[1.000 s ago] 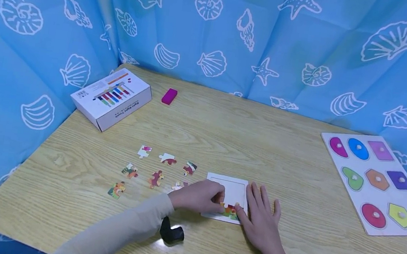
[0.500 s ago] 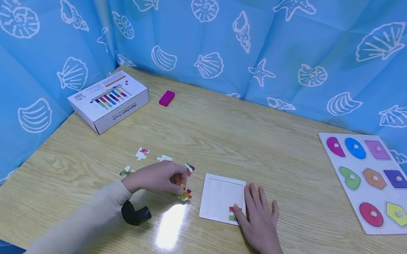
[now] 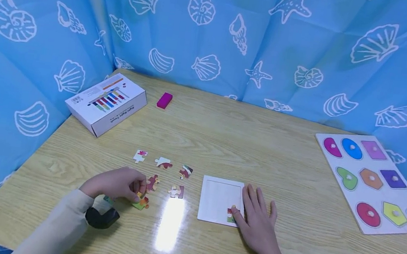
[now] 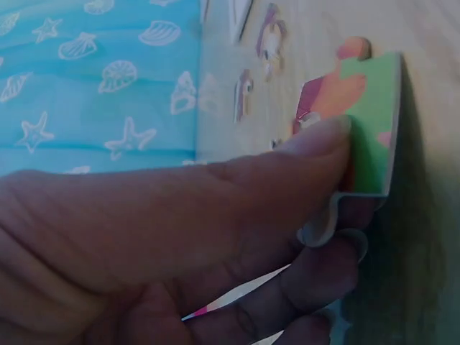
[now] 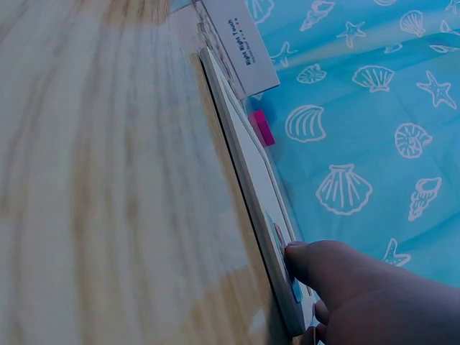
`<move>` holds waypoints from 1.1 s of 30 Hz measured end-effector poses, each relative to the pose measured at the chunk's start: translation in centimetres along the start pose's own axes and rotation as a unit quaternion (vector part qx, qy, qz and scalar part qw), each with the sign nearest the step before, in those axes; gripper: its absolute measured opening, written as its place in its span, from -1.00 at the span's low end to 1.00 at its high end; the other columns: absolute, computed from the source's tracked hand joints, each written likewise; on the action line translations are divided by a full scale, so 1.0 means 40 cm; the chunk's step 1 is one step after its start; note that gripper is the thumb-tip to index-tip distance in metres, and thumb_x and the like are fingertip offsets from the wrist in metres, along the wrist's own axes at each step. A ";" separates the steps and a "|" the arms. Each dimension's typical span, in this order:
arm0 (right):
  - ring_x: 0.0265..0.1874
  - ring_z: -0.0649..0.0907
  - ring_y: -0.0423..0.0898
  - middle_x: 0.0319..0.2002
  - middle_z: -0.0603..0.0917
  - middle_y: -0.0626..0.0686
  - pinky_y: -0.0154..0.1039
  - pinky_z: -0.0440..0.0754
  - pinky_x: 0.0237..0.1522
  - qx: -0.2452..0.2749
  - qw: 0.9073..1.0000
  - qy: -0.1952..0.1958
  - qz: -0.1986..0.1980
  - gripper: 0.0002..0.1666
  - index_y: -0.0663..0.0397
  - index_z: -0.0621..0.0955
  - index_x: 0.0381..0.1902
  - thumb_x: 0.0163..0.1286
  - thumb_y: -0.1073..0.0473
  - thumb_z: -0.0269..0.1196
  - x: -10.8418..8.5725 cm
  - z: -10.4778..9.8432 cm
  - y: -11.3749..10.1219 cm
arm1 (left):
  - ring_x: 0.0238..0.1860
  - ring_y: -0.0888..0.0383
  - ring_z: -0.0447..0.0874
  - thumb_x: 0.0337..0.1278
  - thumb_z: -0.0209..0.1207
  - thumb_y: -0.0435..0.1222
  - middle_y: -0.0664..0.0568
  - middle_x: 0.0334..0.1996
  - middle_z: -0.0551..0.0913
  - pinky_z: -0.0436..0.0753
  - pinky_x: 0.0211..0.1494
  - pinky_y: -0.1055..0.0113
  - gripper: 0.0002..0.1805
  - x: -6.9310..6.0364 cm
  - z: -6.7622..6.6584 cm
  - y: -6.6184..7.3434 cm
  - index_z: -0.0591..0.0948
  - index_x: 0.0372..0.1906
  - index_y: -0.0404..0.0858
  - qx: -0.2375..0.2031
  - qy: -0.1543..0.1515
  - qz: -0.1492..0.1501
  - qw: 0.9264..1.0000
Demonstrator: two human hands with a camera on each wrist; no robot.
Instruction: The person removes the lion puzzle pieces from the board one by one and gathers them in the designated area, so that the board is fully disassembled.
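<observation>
My left hand [image 3: 116,184] pinches a green-and-orange jigsaw piece [image 4: 377,115] between thumb and fingers, over the left part of the table. Several loose jigsaw pieces lie around it, among them a brown one [image 3: 152,183] just beyond the fingers and a white-and-brown one [image 3: 176,191] to the right. Flat beside the white puzzle tray [image 3: 219,197] rests my right hand [image 3: 261,227], its fingers straight along the tray's right edge. The right thumb touches a small red-and-green piece [image 3: 230,216] in the tray's near right corner, partly covering it.
Toward the back left stands a white box [image 3: 106,103], with a magenta block [image 3: 164,100] to its right. A knobbed shape board [image 3: 360,208] lies at the right. Blue shell-patterned cloth [image 3: 224,31] hangs behind the wooden table [image 3: 255,142].
My left hand has moved left, out of the tray and past the loose pieces, carrying the jigsaw piece away. The right hand stays on the tray and its corner piece.
</observation>
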State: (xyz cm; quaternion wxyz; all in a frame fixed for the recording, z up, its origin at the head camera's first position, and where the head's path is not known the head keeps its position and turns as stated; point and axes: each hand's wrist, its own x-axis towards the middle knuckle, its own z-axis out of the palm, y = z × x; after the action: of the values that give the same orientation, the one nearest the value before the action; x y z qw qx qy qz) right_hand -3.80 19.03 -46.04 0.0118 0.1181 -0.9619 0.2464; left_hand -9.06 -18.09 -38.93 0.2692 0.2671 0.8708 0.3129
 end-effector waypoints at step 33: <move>0.41 -0.02 0.18 0.42 0.11 0.23 0.30 -0.31 0.22 -0.005 1.000 0.002 0.002 -0.23 0.25 0.15 0.42 0.46 -0.12 0.00 -0.001 0.003 -0.003 | -0.59 0.32 0.40 0.10 0.29 -0.27 0.21 -0.59 0.48 0.43 -0.44 0.37 -0.87 0.086 0.034 0.114 0.55 -0.37 -0.21 0.100 0.041 0.040 0.993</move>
State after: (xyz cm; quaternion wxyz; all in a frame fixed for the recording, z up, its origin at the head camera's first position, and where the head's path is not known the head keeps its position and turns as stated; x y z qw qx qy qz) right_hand -3.74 18.89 -46.10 0.0142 0.1158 -0.9633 0.2418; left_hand -9.30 -12.32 -37.74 0.1926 0.3139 0.8967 0.2456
